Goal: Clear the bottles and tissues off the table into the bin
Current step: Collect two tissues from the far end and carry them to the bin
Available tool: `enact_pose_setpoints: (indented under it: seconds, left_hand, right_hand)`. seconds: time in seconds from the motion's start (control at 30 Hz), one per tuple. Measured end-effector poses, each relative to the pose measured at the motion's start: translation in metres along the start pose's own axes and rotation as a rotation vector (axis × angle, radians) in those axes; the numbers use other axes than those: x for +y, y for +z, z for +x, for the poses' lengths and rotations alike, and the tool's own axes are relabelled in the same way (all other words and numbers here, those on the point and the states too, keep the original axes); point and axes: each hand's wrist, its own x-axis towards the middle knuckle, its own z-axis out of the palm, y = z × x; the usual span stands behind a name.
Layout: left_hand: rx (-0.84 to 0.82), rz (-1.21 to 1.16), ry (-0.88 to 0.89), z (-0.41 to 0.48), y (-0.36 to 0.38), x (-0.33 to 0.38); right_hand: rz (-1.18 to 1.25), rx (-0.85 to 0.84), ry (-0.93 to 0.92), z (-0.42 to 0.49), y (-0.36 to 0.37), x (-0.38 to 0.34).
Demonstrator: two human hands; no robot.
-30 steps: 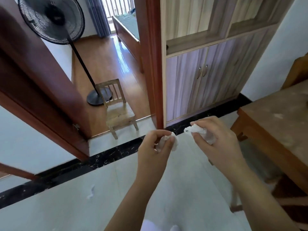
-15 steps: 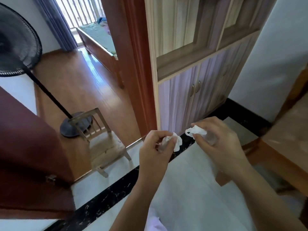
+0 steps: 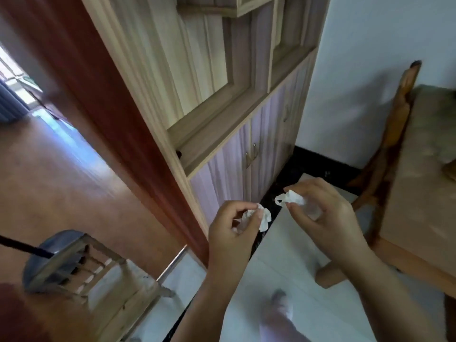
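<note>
Pinching a crumpled tissue (image 3: 263, 216) between thumb and fingertips, the left hand (image 3: 233, 233) is closed around it at chest height over the pale tiled floor (image 3: 291, 255); something clear and slim also seems to lie in that palm, perhaps a small bottle, though the blur keeps me from being sure. Just beside it but apart, the right hand (image 3: 323, 218) is likewise curled shut on a second wad of tissue (image 3: 291, 198), with a clear, glassy shape (image 3: 312, 209) showing under its fingers that I take for a small bottle.

The tissues should be almost weightless, soft and easily squashed, so a light pinch anywhere on the wad is enough; the risk is a loose corner tearing off or the whole thing fluttering away when let go. The clear pieces look smooth and stiff, probably light plastic and a little slippery, so I would wrap the fingers round the body and trap the tissue against it.

Lower down, a foot (image 3: 278, 314) steps across the tiles. To the right stands the wooden table (image 3: 419, 193), with a chair (image 3: 392, 134) against its far edge. To the left is a small wooden chair (image 3: 98, 275), then the doorway frame (image 3: 118, 119) and the cupboard (image 3: 237, 154). No bin is in view.
</note>
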Motion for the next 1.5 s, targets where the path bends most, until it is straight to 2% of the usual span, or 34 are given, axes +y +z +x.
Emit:
enact_pose_setpoints:
  seconds: [0.27, 0.5, 0.73, 0.87, 1.07, 1.3, 1.5]
  left_hand:
    - [-0.162, -0.053, 0.100, 0.106, 0.104, 0.012]
    - [-0.215, -0.083, 0.129, 0.173, 0.168, 0.007]
    - [-0.309, -0.100, 0.124, 0.245, 0.221, -0.008]
    - [-0.400, -0.169, 0.101, 0.304, 0.256, -0.015]
    - [-0.537, -0.231, 0.185, 0.389, 0.300, -0.013]
    - [-0.670, -0.242, 0.144, 0.432, 0.362, -0.018]
    - [-0.758, -0.243, 0.149, 0.463, 0.439, -0.007]
  right_hand:
    - [-0.048, 0.098, 0.098, 0.082, -0.044, 0.088]
    - [-0.077, 0.142, 0.175, 0.134, -0.068, 0.142]
    - [-0.129, 0.172, 0.270, 0.177, -0.071, 0.197]
    - [-0.238, 0.257, 0.321, 0.221, -0.070, 0.223]
    - [-0.328, 0.364, 0.359, 0.289, -0.067, 0.254]
    - [-0.378, 0.448, 0.474, 0.314, -0.085, 0.297]
    - [-0.400, 0.542, 0.496, 0.342, -0.126, 0.353]
